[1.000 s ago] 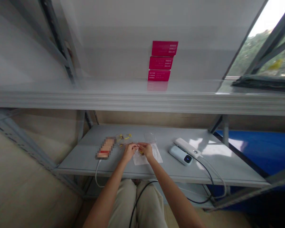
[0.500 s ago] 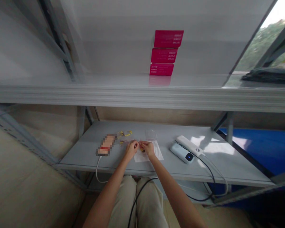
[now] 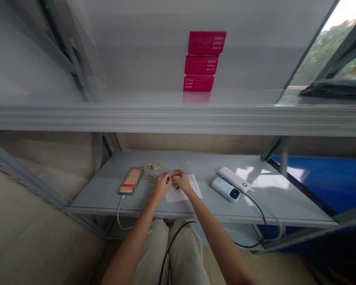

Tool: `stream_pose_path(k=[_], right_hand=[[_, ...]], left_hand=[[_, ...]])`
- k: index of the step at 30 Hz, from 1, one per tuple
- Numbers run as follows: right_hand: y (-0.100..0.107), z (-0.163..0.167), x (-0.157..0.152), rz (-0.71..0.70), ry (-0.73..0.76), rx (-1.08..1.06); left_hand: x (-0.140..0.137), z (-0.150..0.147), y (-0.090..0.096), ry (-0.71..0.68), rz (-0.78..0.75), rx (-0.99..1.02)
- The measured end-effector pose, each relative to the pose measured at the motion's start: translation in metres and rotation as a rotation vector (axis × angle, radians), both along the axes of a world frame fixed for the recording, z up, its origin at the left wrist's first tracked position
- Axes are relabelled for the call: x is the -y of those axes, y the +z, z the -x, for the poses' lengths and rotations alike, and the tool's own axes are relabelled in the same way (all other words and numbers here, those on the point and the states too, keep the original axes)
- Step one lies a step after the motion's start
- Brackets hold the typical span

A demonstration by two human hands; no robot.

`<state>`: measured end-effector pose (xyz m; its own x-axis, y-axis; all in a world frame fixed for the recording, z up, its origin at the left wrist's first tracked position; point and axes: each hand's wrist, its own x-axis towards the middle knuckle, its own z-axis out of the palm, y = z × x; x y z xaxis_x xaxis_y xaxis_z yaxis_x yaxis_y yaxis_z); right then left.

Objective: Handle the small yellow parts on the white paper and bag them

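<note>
My left hand is closed, with its fingertips pinched together beside the white sheet. Over that sheet, my right hand bends its fingers toward the left fingertips, and the two hands almost touch. Whatever the fingertips grip is too small to make out. Small yellow-brown pieces lie on the sheet under the right hand, partly hidden by it. A clear plastic bag is just behind the sheet. Left of the hands, small yellow pieces rest on the grey shelf, some apparently in clear plastic.
A phone with a blurred screen and a white cable lies at the left. On the right are a light blue power bank and a white one, with cables hanging off the front. Pink boxes are stacked on the upper shelf.
The fingers of my right hand have lifted and shifted slightly at the left fingertips. The whole view has moved a little; the things on the shelf stay in place.
</note>
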<state>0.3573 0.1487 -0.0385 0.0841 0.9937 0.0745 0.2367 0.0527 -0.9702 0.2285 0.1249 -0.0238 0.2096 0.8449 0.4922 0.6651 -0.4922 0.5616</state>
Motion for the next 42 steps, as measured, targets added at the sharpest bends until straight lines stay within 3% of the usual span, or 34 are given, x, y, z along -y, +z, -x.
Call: stream_pose_path(k=[5,8,12,16,19,26,33,38,42], right_hand=[[0.002,-0.006,-0.006,-0.002,-0.042,-0.143],[0.004,-0.013,-0.007,-0.046,-0.024,-0.217],[0.008,-0.018,-0.001,-0.079,0.045,-0.307],[0.010,-0.020,0.008,-0.114,0.075,-0.331],[0.009,-0.022,0.013,-0.116,0.081,-0.324],[-0.004,-0.034,0.018,-0.068,0.113,-0.320],[-0.022,-0.049,0.011,-0.168,-0.047,0.096],[-0.026,-0.052,0.012,-0.168,-0.039,0.244],[-0.031,-0.054,0.012,-0.169,-0.026,0.257]], left_hand=[[0.004,-0.005,-0.005,0.064,0.063,0.161],[-0.002,-0.005,-0.010,0.135,0.305,0.478],[-0.015,-0.004,-0.014,0.112,0.659,0.893],[-0.022,-0.002,-0.017,-0.016,0.768,0.874],[-0.025,0.002,-0.021,-0.047,0.721,0.783],[-0.046,0.005,-0.018,-0.001,0.501,0.809],[-0.057,0.003,0.010,-0.063,0.276,0.488],[-0.049,0.003,0.022,-0.201,0.316,0.423],[-0.046,0.006,0.017,-0.253,0.392,0.458]])
